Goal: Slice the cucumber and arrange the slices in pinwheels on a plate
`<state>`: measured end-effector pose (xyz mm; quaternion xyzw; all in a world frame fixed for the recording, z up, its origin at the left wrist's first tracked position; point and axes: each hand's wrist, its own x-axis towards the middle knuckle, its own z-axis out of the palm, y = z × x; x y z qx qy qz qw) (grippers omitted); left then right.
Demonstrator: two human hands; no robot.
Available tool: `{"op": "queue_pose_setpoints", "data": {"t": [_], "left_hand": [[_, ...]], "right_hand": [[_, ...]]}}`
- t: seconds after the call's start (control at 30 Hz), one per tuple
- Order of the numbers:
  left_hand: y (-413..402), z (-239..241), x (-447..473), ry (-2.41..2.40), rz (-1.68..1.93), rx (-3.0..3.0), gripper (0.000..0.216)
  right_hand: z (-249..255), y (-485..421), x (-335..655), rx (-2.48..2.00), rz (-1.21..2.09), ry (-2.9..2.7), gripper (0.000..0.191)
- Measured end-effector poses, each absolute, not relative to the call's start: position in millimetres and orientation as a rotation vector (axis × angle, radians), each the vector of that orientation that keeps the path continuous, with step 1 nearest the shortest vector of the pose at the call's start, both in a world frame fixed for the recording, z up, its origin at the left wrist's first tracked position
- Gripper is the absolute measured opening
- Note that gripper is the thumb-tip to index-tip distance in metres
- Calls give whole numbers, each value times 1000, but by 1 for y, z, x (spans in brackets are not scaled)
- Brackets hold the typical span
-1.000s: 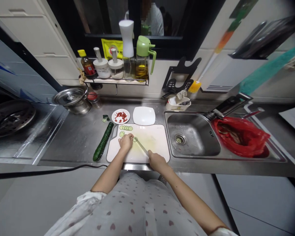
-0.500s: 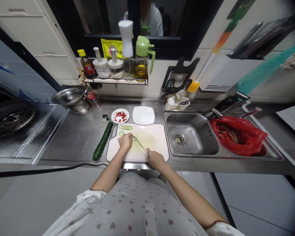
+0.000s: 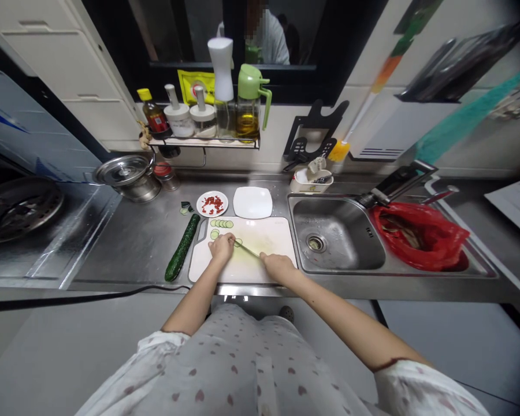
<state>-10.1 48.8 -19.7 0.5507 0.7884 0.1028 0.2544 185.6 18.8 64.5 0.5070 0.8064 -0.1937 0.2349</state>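
My right hand [image 3: 279, 267] is wrapped round the handle of a knife [image 3: 250, 251], whose thin blade points left across the white cutting board [image 3: 271, 237]. At the blade's tip lies a thin cucumber slice [image 3: 238, 242]. The bent fingers of my left hand [image 3: 221, 248] pinch at that slice's left edge. Behind my left hand, a row of overlapping cucumber slices [image 3: 221, 223] lies on the board, with a small stack of slices [image 3: 215, 234] nearer my fingers. A whole dark green cucumber [image 3: 182, 248] rests on the counter left of the board.
Behind the board stand a plate of chopped red pieces [image 3: 212, 204] and a white plate [image 3: 252, 202]. Cucumber end scraps [image 3: 185, 208] lie beside them. The sink [image 3: 338, 237] is at right, with a red plastic bag [image 3: 429, 237] beyond. A lidded steel pot [image 3: 134, 179] stands at left.
My right hand has shifted slightly right and up, and the knife lies at a flatter angle with its blade turned. My left hand stays at the slice.
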Motion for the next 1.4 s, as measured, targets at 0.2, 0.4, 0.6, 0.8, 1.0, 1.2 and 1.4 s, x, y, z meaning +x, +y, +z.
{"op": "queue_pose_setpoints", "data": {"t": [0.2,0.4,0.6,0.8,1.0,1.2,1.4], "left_hand": [[49,-20,-10,2145,272,1490,26],[50,-21,-10,2155,279,1480,25],[49,-21,-10,2149,281,1481,25],[48,-20,-9,2161,303,1483,26],[47,-21,-9,2158,304,1477,27],[48,-22,-9,2145,305,1481,26],[47,-23,-6,2161,295,1502,25]], "right_hand": [[68,23,185,1374,-463,2236,36],[52,13,195,1403,-521,2238,38],[45,-8,206,1474,-595,2202,32],[40,-26,216,1609,-707,2124,23],[28,-29,216,1915,-793,2064,25],[22,-20,214,2026,-726,1990,28],[19,-10,212,2005,-729,1960,24]]}}
